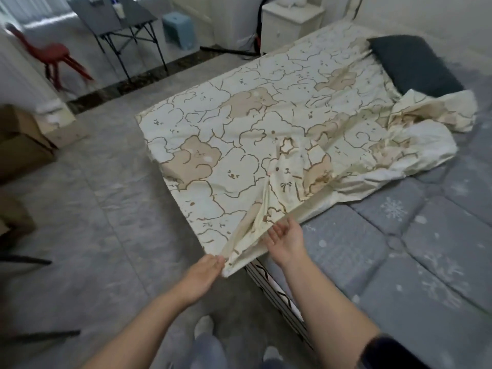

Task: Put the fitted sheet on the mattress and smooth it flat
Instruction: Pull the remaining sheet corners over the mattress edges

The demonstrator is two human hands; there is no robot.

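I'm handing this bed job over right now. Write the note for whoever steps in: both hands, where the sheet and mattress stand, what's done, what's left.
Left hand: pinches the near corner of the fitted sheet at the bed's edge.
Right hand: open, palm up, fingers at the sheet's near hem.
Sheet: spread over the left part of the mattress, creased near the hands, bunched up on the right beside the dark pillow.
Done: sheet laid out along the left side.
Left: near corner not yet tucked; the right side of the mattress is bare. Probably tuck this corner, pull the bunch across, tuck the remaining corners, smooth flat.
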